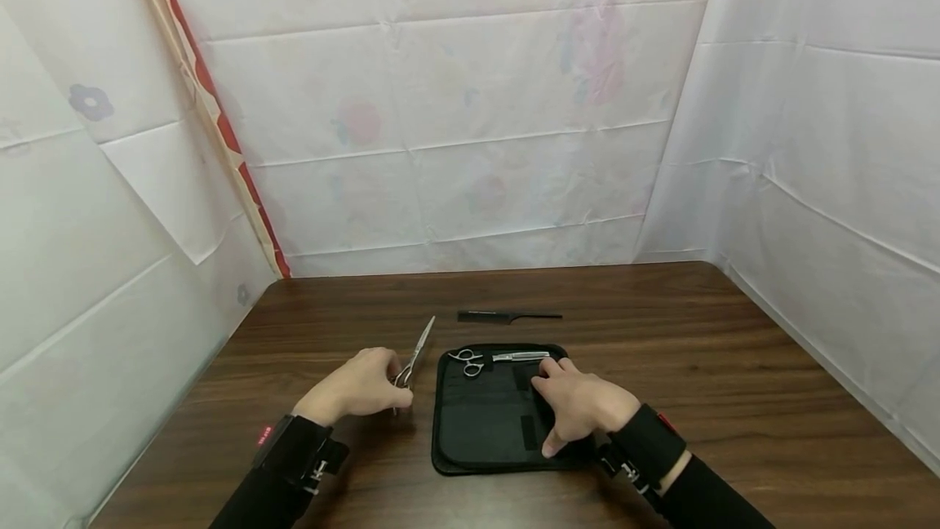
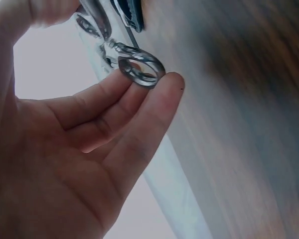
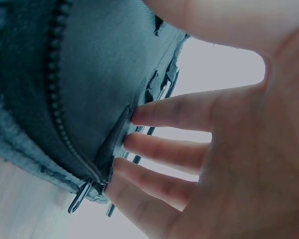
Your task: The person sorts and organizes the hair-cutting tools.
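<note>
My left hand (image 1: 360, 388) pinches a pair of silver scissors (image 1: 420, 347) by the handles, their pointed blades aimed up and away. In the left wrist view, a finger ring of these scissors (image 2: 157, 64) shows at the fingertips. To the right lies a black zip case (image 1: 485, 431), opened out flat on the table. A second pair of silver scissors (image 1: 472, 368) is tucked along its far edge, under a dark strap. My right hand (image 1: 583, 402) rests on the case's right side, fingers extended. The right wrist view shows those fingertips against the case lining (image 3: 104, 59).
A black tail comb (image 1: 485, 317) lies beyond the case on the brown wooden table (image 1: 734, 366). White patterned sheets (image 1: 455, 145) hang behind the table and along both sides. A zip pull (image 3: 79, 196) sticks out at the case's edge.
</note>
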The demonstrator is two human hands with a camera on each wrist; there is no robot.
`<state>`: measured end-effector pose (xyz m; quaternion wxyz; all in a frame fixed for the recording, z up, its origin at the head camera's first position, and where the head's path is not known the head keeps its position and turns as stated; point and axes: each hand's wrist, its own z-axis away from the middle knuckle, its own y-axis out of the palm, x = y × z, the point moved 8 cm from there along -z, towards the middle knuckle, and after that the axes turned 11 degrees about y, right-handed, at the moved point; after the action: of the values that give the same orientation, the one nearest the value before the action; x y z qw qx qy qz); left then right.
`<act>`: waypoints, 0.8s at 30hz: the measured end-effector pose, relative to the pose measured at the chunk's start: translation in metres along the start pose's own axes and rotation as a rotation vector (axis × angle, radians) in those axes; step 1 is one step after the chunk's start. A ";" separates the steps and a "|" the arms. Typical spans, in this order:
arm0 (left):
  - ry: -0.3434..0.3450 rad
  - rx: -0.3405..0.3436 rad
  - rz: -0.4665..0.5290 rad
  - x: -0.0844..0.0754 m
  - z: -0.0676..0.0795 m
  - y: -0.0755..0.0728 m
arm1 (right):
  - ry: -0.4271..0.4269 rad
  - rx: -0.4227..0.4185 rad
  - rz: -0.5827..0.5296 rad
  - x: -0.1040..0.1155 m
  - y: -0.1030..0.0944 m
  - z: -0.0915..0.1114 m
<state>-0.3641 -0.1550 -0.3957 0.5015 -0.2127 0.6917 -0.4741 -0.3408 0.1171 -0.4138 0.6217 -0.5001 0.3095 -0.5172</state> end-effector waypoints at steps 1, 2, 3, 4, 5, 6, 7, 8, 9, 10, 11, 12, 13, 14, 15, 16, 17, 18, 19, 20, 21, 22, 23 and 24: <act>0.005 -0.010 0.006 -0.001 0.000 -0.001 | 0.003 0.002 -0.003 0.000 0.000 0.000; 0.012 -0.019 0.018 -0.002 -0.001 -0.001 | 0.003 0.002 -0.002 0.000 -0.001 0.000; 0.021 -0.027 0.028 -0.003 -0.001 -0.002 | 0.002 0.002 -0.002 0.000 -0.001 0.000; 0.031 -0.034 0.042 -0.005 -0.002 -0.002 | 0.002 0.003 -0.003 0.000 -0.001 0.000; 0.041 -0.040 0.055 -0.006 -0.002 -0.003 | 0.001 0.003 -0.003 0.000 -0.001 0.000; 0.050 -0.045 0.067 -0.008 -0.003 -0.003 | -0.001 0.005 -0.004 0.000 -0.002 0.000; 0.062 -0.050 0.075 -0.009 -0.004 -0.003 | -0.001 0.008 -0.005 0.000 -0.002 0.000; 0.072 -0.054 0.085 -0.011 -0.004 -0.004 | -0.002 0.012 -0.007 0.000 -0.002 0.000; 0.080 -0.060 0.090 -0.013 -0.005 -0.004 | -0.002 0.015 -0.008 0.000 -0.002 0.000; 0.089 -0.065 0.098 -0.015 -0.006 -0.004 | -0.002 0.020 -0.010 0.000 -0.002 0.000; 0.094 -0.070 0.103 -0.016 -0.008 -0.004 | -0.002 0.024 -0.010 0.000 -0.003 0.000; 0.102 -0.077 0.109 -0.018 -0.009 -0.003 | -0.001 0.029 -0.012 0.000 -0.003 0.000; 0.111 -0.086 0.113 -0.021 -0.010 -0.003 | 0.000 0.033 -0.015 0.000 -0.003 0.000; 0.118 -0.093 0.122 -0.023 -0.012 -0.003 | 0.000 0.037 -0.018 -0.001 -0.004 0.000; 0.126 -0.099 0.128 -0.025 -0.013 -0.003 | 0.001 0.040 -0.020 -0.001 -0.004 0.000; 0.134 -0.103 0.137 -0.028 -0.015 -0.002 | 0.000 0.045 -0.025 -0.001 -0.005 0.001; 0.141 -0.107 0.144 -0.030 -0.016 -0.002 | -0.001 0.047 -0.029 -0.001 -0.005 0.001; 0.150 -0.110 0.152 -0.033 -0.017 -0.002 | -0.002 0.050 -0.033 0.000 -0.006 0.001; 0.157 -0.111 0.158 -0.036 -0.018 -0.001 | -0.003 0.054 -0.039 0.000 -0.006 0.001; 0.165 -0.110 0.169 -0.038 -0.019 -0.001 | -0.001 0.058 -0.043 -0.001 -0.006 0.001; 0.172 -0.110 0.176 -0.041 -0.020 0.000 | 0.002 0.061 -0.050 -0.001 -0.007 0.002; 0.180 -0.108 0.185 -0.044 -0.021 0.001 | 0.005 0.066 -0.059 -0.001 -0.007 0.002; 0.186 -0.109 0.190 -0.047 -0.022 0.001 | 0.005 0.068 -0.066 -0.002 -0.007 0.002; 0.193 -0.110 0.192 -0.049 -0.023 0.002 | 0.009 0.074 -0.078 -0.002 -0.008 0.002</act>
<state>-0.3645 -0.1059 -0.3722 0.4634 -0.1263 0.7787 -0.4037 -0.3424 0.1201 -0.4064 0.6179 -0.4861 0.2730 -0.5544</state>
